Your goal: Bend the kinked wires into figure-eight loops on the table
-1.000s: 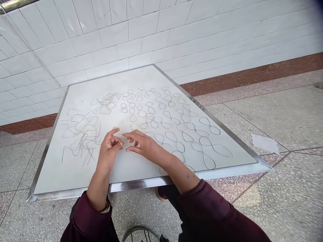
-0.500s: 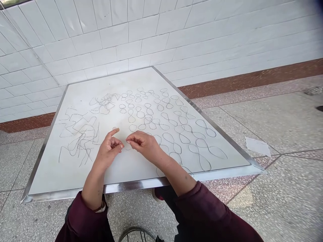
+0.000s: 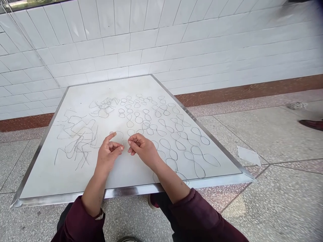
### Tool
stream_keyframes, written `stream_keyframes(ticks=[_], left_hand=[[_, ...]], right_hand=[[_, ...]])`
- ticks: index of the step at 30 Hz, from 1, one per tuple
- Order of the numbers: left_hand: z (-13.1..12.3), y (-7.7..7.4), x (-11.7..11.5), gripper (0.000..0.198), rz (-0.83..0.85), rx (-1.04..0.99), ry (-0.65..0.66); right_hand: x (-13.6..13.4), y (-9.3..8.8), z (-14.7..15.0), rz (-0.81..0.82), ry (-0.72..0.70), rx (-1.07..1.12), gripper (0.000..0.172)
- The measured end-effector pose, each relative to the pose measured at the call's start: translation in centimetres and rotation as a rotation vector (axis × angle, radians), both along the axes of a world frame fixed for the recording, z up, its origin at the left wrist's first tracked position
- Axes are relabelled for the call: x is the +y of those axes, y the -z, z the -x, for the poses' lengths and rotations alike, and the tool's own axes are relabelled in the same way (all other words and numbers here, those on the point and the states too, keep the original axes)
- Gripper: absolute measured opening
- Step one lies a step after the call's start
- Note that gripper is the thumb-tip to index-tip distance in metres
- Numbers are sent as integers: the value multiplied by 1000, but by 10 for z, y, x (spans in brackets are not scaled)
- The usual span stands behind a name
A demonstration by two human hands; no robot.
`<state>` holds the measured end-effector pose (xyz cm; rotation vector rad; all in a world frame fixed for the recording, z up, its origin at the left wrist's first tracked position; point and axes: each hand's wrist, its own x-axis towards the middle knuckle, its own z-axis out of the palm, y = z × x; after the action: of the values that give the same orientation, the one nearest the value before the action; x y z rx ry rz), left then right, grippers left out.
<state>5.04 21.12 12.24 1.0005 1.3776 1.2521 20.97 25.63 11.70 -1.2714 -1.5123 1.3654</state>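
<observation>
My left hand [image 3: 109, 153] and my right hand [image 3: 141, 147] meet over the middle front of a white table [image 3: 131, 174] with a metal rim. Both are pinched on a thin bent wire [image 3: 120, 135] that arches between their fingertips. To the left lies a tangle of loose zigzag wires [image 3: 77, 137]. To the right, several wires bent into figure-eight loops [image 3: 174, 129] lie in rows. A smaller tangle of wires [image 3: 104, 106] sits further back.
A white tiled wall [image 3: 151, 40] with a brown skirting stands behind the table. A speckled stone floor [image 3: 277, 134] lies to the right, with a scrap of paper [image 3: 248, 155] on it. A dark shoe [image 3: 313, 124] shows at the far right edge.
My right hand's fingers have closed from spread to a pinch and drawn up to my left hand. The wire now shows between the two hands. The view has tilted slightly.
</observation>
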Motion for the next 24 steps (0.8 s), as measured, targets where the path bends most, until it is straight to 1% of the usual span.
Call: stream_keyframes(ticks=[5, 9, 14, 17, 21, 24], left_hand=[[-5, 8, 1, 65, -46, 114, -96], [2, 16, 4, 55, -21, 237, -99], [10, 24, 9, 39, -29, 440, -67], [9, 26, 12, 36, -75, 569, -87], [6, 27, 17, 37, -74, 686, -97], [4, 26, 17, 37, -85, 747, -80]], right_hand=[[-2, -1, 2, 45, -37, -20, 11], [-3, -3, -2, 56, -62, -69, 12], [0, -8, -13, 26, 52, -51, 15], [3, -7, -20, 25, 127, 29, 18], [10, -4, -27, 40, 203, 259, 24], [14, -5, -35, 19, 261, 412, 26]])
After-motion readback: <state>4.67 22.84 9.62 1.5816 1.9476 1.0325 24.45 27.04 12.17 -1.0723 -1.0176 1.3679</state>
